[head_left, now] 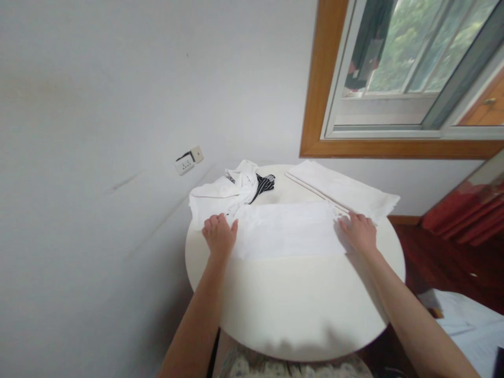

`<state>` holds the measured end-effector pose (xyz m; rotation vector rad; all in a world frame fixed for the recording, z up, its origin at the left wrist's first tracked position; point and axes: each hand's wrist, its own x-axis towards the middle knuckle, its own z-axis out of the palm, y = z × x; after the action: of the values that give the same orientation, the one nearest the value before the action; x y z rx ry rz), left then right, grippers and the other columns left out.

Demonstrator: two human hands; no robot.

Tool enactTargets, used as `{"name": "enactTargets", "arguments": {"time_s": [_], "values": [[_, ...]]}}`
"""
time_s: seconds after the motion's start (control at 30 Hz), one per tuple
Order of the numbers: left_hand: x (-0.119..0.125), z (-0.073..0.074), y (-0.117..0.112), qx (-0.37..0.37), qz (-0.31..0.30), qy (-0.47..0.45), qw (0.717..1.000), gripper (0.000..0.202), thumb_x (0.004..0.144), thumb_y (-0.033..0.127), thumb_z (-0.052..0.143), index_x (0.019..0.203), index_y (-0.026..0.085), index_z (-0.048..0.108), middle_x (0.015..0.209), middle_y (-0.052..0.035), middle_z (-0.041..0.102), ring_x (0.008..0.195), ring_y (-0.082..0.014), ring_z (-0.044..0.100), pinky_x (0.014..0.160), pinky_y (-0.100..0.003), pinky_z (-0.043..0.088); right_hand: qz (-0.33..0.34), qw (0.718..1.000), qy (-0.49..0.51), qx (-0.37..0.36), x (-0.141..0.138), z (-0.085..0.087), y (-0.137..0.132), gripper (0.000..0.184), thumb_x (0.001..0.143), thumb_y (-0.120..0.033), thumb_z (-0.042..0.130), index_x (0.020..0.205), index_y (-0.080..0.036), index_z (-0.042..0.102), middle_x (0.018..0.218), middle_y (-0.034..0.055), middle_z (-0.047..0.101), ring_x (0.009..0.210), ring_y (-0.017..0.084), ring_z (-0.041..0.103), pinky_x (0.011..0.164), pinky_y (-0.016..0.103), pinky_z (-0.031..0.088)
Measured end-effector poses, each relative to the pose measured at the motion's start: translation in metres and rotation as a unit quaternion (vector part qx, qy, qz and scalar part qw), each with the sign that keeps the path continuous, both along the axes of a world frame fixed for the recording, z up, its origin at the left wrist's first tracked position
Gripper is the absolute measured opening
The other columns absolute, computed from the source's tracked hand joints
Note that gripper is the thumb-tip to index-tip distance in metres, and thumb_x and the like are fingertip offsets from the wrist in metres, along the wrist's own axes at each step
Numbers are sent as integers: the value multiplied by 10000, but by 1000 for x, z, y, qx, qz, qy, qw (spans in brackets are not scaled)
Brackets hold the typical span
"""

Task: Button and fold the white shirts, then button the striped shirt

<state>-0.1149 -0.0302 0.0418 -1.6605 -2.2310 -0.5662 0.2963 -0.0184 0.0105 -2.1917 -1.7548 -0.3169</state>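
A white cloth (289, 231), folded into a long rectangle, lies flat on the round white table (291, 299). At its left end is my left hand (219, 235), fingers bent and thumb apart, by the edge of a crumpled white cloth pile (220, 195). My right hand (360, 232) rests at the cloth's right end, palm down, thumb spread from the fingers. Just beyond it lies a second folded white cloth (342, 186), set at a slant. No fabric shows gripped in either hand, though the fingertips are partly hidden.
A black-and-white striped piece of fabric (265, 185) pokes out of the pile. The wall with a socket (184, 164) stands close on the left. Behind is a wood-framed window (311, 105). At lower right are white items (468, 320); a red curtain (468, 210) hangs farther back.
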Motion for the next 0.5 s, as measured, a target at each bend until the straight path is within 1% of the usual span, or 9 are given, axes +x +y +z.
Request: {"name": "enactTargets", "arguments": {"time_s": [0.07, 0.13, 0.17, 0.23, 0.3, 0.4, 0.5], "values": [[-7, -1, 1, -36, 35, -16, 999, 520, 882, 511, 428, 1154, 87, 558, 1108, -210, 570, 1110, -372, 490, 879, -479, 422, -13, 999, -10, -28, 2, 0, 4, 548, 907, -529, 393, 1088, -89, 664, 1060, 240, 632, 1022, 365, 567, 825, 467, 433], [-9, -3, 3, -89, 35, -33, 995, 552, 882, 542, 402, 1128, 76, 567, 1088, -222, 580, 1088, -379, 516, 852, -478, 439, 12, 998, -10, -65, 0, 0, 10, 564, 917, -542, 366, 982, -88, 696, 1020, 246, 638, 1002, 355, 580, 821, 447, 435], [-8, -4, 4, -112, 29, -40, 992, 560, 884, 545, 391, 1123, 71, 569, 1085, -228, 585, 1079, -380, 528, 840, -478, 447, 32, 996, -7, -81, -1, 0, 14, 562, 923, -537, 358, 963, -92, 700, 1019, 243, 640, 1003, 345, 585, 829, 434, 434], [-6, -6, 6, -144, 17, -46, 988, 557, 888, 533, 374, 1116, 65, 573, 1081, -235, 598, 1070, -380, 547, 825, -477, 462, 69, 992, 5, -103, -5, 0, 23, 542, 928, -527, 362, 973, -103, 698, 1036, 227, 647, 1013, 318, 594, 853, 404, 431], [-5, -7, 8, -158, 12, -48, 986, 539, 889, 518, 366, 1104, 72, 579, 1073, -231, 616, 1050, -370, 569, 824, -472, 471, 92, 988, 20, -121, -9, 2, 32, 514, 916, -520, 400, 999, -106, 692, 1048, 212, 654, 1021, 296, 602, 867, 373, 432], [-7, -9, 12, -174, 10, -53, 983, 531, 882, 522, 365, 1110, 93, 579, 1075, -217, 636, 1034, -353, 595, 837, -458, 476, 98, 985, 62, -131, -15, 3, 45, 485, 869, -477, 509, 1096, -76, 661, 1088, 215, 652, 1052, 290, 603, 882, 343, 435], [-14, -13, 18, -194, -1, -71, 978, 546, 875, 532, 368, 1132, 98, 577, 1111, -207, 637, 1075, -333, 598, 865, -423, 474, 92, 981, 114, -124, -21, 3, 53, 510, 829, -398, 582, 1188, -36, 607, 1137, 226, 641, 1066, 290, 607, 873, 324, 443]]}}
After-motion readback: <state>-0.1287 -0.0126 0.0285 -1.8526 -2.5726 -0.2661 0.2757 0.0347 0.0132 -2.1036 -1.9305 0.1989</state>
